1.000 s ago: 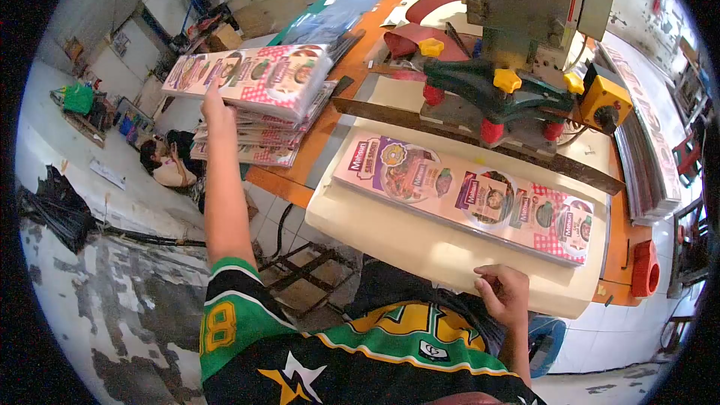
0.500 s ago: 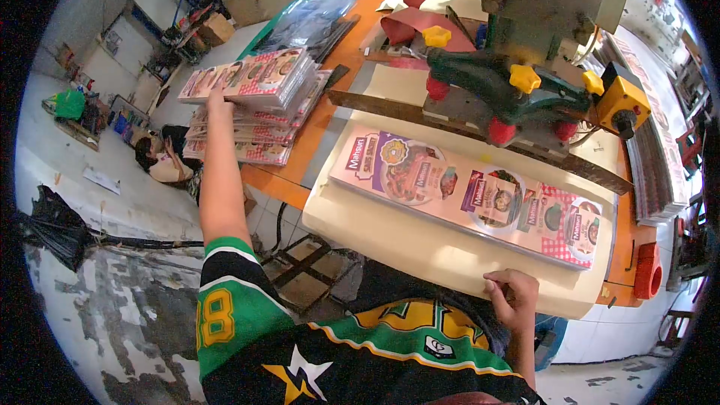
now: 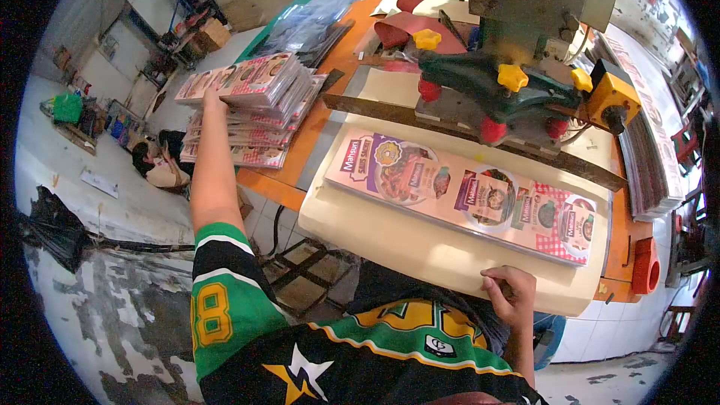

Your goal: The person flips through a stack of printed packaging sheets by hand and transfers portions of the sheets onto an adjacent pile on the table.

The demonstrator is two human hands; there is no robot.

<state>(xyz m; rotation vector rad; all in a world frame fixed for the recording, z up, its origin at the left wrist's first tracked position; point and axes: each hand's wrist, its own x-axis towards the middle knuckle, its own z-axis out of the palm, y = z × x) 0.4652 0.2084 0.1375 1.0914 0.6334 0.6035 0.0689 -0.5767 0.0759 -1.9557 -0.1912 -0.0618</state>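
My left arm reaches to a tall pile of glossy printed Mahsuri sheets (image 3: pixel 262 79) on the table's left side. My left hand (image 3: pixel 214 96) is closed at the near edge of the top bundle, thumb side up, with its other fingers mostly hidden. In front of me, a long stack of Mahsuri printed sheets (image 3: pixel 457 195) lies at a slant on a cream sheet (image 3: pixel 360 229). My right hand (image 3: pixel 511 292) is by the cream sheet's front edge, fingers curled and thumb near the index finger; nothing shows in it.
Behind the cream sheet stands a machine with a dark clamp arm (image 3: pixel 487 90), yellow knobs and a long metal bar (image 3: pixel 450 131). A yellow control box (image 3: pixel 611 97) and red tape dispenser-like object (image 3: pixel 645 266) are at right. Clear plastic sheets (image 3: pixel 311 19) lie behind the pile. A person (image 3: pixel 161 161) sits low at left.
The whole view has shifted slightly. My left hand stays at the pile's top bundle and my right hand stays curled by the cream sheet's edge.
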